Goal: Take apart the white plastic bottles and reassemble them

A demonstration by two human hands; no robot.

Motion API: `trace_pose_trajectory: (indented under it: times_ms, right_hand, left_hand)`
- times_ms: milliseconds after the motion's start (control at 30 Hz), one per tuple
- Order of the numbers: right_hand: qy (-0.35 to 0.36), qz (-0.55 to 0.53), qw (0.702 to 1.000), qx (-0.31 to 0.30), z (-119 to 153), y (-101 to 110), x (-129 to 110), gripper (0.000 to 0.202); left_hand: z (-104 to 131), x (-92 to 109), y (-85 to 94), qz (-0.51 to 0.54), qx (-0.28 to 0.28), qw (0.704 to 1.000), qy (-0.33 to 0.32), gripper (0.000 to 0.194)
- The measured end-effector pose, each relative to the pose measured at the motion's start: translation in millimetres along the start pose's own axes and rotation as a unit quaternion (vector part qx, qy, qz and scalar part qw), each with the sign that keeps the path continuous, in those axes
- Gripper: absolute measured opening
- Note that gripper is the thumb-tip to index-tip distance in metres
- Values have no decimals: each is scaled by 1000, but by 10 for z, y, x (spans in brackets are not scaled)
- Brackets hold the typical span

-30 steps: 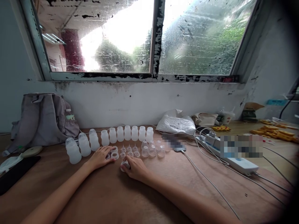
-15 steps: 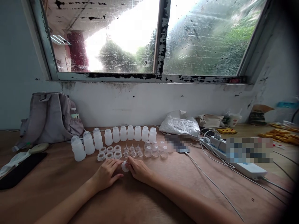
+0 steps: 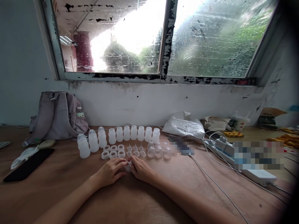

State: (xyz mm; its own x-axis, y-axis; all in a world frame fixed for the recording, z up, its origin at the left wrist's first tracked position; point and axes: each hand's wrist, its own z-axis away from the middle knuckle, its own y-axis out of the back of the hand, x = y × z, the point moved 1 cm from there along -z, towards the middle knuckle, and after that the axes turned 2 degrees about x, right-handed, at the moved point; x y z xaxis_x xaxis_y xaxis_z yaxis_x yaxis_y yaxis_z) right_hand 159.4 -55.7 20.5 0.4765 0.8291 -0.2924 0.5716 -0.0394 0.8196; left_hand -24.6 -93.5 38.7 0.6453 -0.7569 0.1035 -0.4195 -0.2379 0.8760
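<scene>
Between rings (image 3: 113,157) and open tabletop (image 3: 121,202), right hand (image 3: 141,169) clamps clear piece (image 3: 127,168); left hand (image 3: 109,172) unclear.

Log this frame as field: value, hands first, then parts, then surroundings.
right hand: holding a small pale piece, partly hidden
left hand: at the piece's left side; grip unclear
rings: six, two rows of three, beyond left hand
teats: six, pointed, right of rings
cups: clear, right of teats
bottles: ten, at back; leftmost three have domed covers
far left: backpack, black slab
right side: silver pouch, power strip
</scene>
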Motion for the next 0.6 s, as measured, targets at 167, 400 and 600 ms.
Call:
trace_pose_trajectory:
  times_ms: [167,400,600]
  right_hand:
    - [-4,-1,1000,-11,-5,1,7,21]
    - [1,-27,1000,16,15,9,24,23]
    - [-113,60,989,70,6,-19,106,30]
  left_hand:
    - [-14,21,5,2,7,1000,-9,33]
    - [-6,10,6,6,2,1000,-17,25]
    - [-1,9,35,18,-9,1000,-6,16]
